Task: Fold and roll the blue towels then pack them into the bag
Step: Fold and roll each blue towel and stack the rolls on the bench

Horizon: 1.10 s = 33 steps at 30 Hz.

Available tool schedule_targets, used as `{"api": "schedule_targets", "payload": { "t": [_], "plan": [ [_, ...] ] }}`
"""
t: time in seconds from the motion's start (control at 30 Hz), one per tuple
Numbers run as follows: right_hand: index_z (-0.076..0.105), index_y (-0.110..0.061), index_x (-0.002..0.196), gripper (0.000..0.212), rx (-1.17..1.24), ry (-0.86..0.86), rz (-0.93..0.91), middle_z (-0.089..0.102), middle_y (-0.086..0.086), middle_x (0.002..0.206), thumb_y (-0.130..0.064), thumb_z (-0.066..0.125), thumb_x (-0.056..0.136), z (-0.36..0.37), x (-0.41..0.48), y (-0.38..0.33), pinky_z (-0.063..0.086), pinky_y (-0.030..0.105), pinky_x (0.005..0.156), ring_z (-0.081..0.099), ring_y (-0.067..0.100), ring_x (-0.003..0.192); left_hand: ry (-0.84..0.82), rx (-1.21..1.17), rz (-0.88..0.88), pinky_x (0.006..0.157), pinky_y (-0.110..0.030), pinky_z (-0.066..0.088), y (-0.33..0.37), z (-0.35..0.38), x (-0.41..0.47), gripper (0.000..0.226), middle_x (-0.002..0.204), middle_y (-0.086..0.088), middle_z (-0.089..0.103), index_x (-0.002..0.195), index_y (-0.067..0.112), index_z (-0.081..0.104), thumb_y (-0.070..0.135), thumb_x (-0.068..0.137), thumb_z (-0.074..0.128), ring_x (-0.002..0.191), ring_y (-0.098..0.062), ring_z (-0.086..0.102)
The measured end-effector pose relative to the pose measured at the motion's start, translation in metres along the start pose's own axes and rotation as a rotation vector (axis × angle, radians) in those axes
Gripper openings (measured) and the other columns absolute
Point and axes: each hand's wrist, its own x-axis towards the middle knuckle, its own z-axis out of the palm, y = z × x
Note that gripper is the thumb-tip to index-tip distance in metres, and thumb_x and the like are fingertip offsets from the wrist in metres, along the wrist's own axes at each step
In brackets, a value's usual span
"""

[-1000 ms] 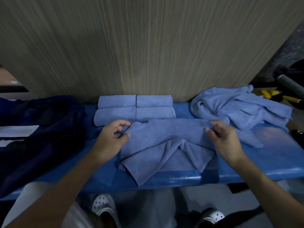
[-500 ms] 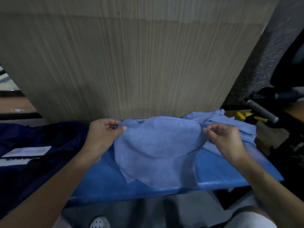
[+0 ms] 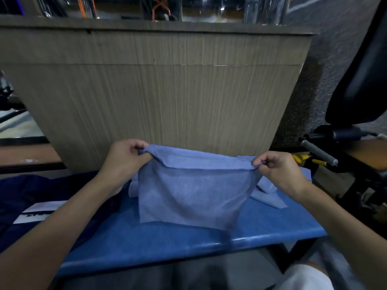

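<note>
A person holds a blue towel (image 3: 194,195) up above a blue bench (image 3: 167,243), the left hand (image 3: 125,160) and right hand (image 3: 278,170) each pinching an upper corner between curled fingers and thumb, so the cloth hangs spread between them. More blue towels (image 3: 270,191) lie on the bench behind it, a dark blue bag (image 3: 25,197) sits at the left, and a wood-grain panel (image 3: 159,97) stands behind.

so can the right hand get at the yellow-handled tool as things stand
Probably yes: the yellow-handled tool lies just beyond the right hand with nothing between, but that hand pinches a corner of the light blue towel and must let go.
</note>
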Motion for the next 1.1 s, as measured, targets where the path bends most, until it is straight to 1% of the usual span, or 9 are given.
{"api": "schedule_targets", "payload": {
  "t": [0.13, 0.27, 0.4, 0.47, 0.53, 0.77, 0.9, 1.03, 1.1],
  "plan": [
    [0.063, -0.016, 0.074, 0.035, 0.015, -0.044, 0.022, 0.067, 0.01, 0.075, 0.018, 0.059, 0.08, -0.002, 0.0, -0.002, 0.048, 0.036, 0.07, 0.058, 0.02, 0.071, 0.015, -0.029, 0.037, 0.068, -0.028, 0.052, 0.015, -0.006, -0.001, 0.013, 0.079, -0.009, 0.073, 0.075, 0.014, 0.073, 0.002, 0.082, 0.073, 0.072, -0.014, 0.063],
    [0.066, -0.016, 0.077, 0.037, 0.014, -0.077, -0.026, 0.067, -0.005, 0.07, 0.02, 0.058, 0.079, -0.002, -0.002, -0.006, 0.051, 0.043, 0.068, 0.059, 0.017, 0.069, 0.026, -0.035, 0.088, 0.06, -0.013, 0.05, 0.025, -0.01, 0.0, 0.006, 0.069, 0.005, 0.072, 0.079, 0.01, 0.072, 0.01, 0.085, 0.074, 0.066, -0.004, 0.063],
    [0.065, -0.019, 0.076, 0.038, 0.015, -0.119, -0.094, 0.067, 0.007, 0.072, 0.018, 0.055, 0.083, -0.002, -0.005, -0.009, 0.045, 0.04, 0.064, 0.053, 0.023, 0.068, 0.046, -0.049, 0.101, 0.06, -0.014, 0.049, 0.03, -0.011, 0.003, 0.013, 0.069, 0.006, 0.07, 0.082, 0.006, 0.071, 0.018, 0.087, 0.073, 0.067, -0.004, 0.062],
    [0.064, -0.015, 0.074, 0.038, -0.015, -0.155, -0.117, 0.07, -0.013, 0.074, 0.02, 0.052, 0.084, -0.002, -0.007, -0.013, 0.047, 0.03, 0.067, 0.057, 0.017, 0.069, 0.041, -0.064, 0.105, 0.065, -0.021, 0.05, 0.032, -0.011, 0.005, 0.015, 0.075, -0.001, 0.071, 0.084, 0.005, 0.071, 0.02, 0.088, 0.072, 0.07, -0.008, 0.063],
    [0.066, -0.009, 0.078, 0.037, -0.061, -0.188, -0.117, 0.067, -0.027, 0.069, 0.024, 0.049, 0.081, -0.002, -0.01, -0.02, 0.045, 0.009, 0.065, 0.059, -0.003, 0.064, 0.028, -0.077, 0.109, 0.068, -0.025, 0.05, 0.036, -0.011, 0.006, 0.016, 0.079, -0.007, 0.071, 0.086, 0.003, 0.07, 0.019, 0.088, 0.071, 0.072, -0.011, 0.063],
    [0.067, -0.015, 0.091, 0.045, -0.113, -0.187, -0.16, 0.066, -0.015, 0.085, 0.025, 0.052, 0.078, -0.006, -0.015, -0.024, 0.044, 0.004, 0.07, 0.059, -0.016, 0.079, 0.001, -0.103, 0.144, 0.058, -0.015, 0.05, 0.048, -0.01, 0.005, 0.004, 0.075, -0.002, 0.071, 0.085, 0.006, 0.071, 0.009, 0.088, 0.07, 0.067, -0.007, 0.063],
    [0.07, -0.002, 0.094, 0.038, -0.144, -0.292, -0.14, 0.063, -0.02, 0.068, 0.025, 0.048, 0.079, -0.005, -0.016, -0.028, 0.04, 0.005, 0.059, 0.057, -0.014, 0.064, -0.006, -0.087, 0.164, 0.058, -0.015, 0.05, 0.056, -0.01, 0.008, 0.003, 0.075, -0.002, 0.073, 0.086, 0.007, 0.071, 0.007, 0.088, 0.069, 0.066, -0.004, 0.066],
    [0.072, -0.014, 0.092, 0.048, -0.148, -0.322, -0.125, 0.07, -0.004, 0.093, 0.025, 0.045, 0.08, -0.004, -0.017, -0.03, 0.045, 0.007, 0.073, 0.062, -0.012, 0.085, -0.017, -0.067, 0.165, 0.052, -0.014, 0.047, 0.063, -0.011, 0.01, 0.004, 0.071, 0.002, 0.073, 0.087, 0.005, 0.07, 0.008, 0.088, 0.069, 0.062, -0.004, 0.065],
    [0.07, -0.014, 0.097, 0.048, -0.148, -0.299, -0.106, 0.068, 0.0, 0.097, 0.024, 0.045, 0.081, -0.005, -0.017, -0.03, 0.044, 0.005, 0.069, 0.061, -0.014, 0.081, -0.021, -0.054, 0.165, 0.052, -0.014, 0.047, 0.064, -0.012, 0.011, 0.005, 0.072, 0.003, 0.073, 0.089, 0.004, 0.07, 0.009, 0.088, 0.07, 0.062, -0.004, 0.065]
  ]
}}
